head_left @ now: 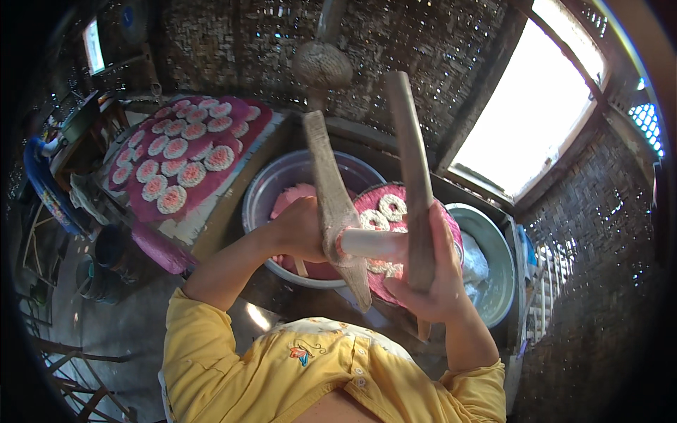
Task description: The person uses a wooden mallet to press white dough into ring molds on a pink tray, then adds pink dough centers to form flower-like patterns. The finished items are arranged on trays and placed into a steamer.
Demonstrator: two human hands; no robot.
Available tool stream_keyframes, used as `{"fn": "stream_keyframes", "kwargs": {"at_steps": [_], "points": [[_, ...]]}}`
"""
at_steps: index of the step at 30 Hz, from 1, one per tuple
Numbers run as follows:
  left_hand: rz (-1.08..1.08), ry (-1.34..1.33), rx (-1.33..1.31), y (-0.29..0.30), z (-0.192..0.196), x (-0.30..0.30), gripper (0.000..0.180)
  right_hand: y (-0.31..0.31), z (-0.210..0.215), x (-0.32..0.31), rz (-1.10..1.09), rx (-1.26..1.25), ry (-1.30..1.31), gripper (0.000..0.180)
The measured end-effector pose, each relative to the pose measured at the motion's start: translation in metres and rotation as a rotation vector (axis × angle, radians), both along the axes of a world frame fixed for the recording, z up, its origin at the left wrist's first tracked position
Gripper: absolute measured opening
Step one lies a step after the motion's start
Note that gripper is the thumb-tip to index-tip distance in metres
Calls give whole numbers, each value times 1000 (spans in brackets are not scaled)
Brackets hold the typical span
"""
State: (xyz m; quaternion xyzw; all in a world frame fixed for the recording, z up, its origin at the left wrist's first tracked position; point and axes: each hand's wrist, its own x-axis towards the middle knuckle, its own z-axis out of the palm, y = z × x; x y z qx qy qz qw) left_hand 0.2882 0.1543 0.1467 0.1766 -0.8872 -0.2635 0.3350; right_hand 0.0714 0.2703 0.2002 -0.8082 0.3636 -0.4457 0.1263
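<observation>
Held sideways in front of my chest is a hand press with two wooden bars [416, 176] and a white tube [374, 243] between them. My left hand [300, 229] is closed at the left bar [328, 176], its fingers partly hidden behind it. My right hand [444, 282] grips the lower part of the right bar, thumb on the near side. Beneath the press lies a round tray covered in pink cloth [376, 282], bearing several pale ring-shaped coils of dough [392, 207]. Pink dough [295, 194] shows in a large plastic tub [257, 190] behind my left hand.
At the left, a table with magenta cloth [141, 204] carries several round white-and-pink coils [191, 174]. A grey-green basin [502, 282] holding a clear plastic bag [476, 264] stands at the right. A person in blue [46, 176] is at the far left. Woven walls surround a bright window [529, 106].
</observation>
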Motion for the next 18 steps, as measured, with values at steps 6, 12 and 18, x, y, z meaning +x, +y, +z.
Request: {"fn": "stream_keyframes", "kwargs": {"at_steps": [6, 12, 18], "points": [[-97, 4, -240, -3, -7, -57, 35, 21, 2, -19, -142, -165, 268, 85], [-106, 32, -181, -18, -16, -113, 28, 9, -22, -48, -266, -162, 213, 91], [-96, -64, -39, -53, -35, -142, 41, -8, -54, -106, 148, 935, -801, 97]]}}
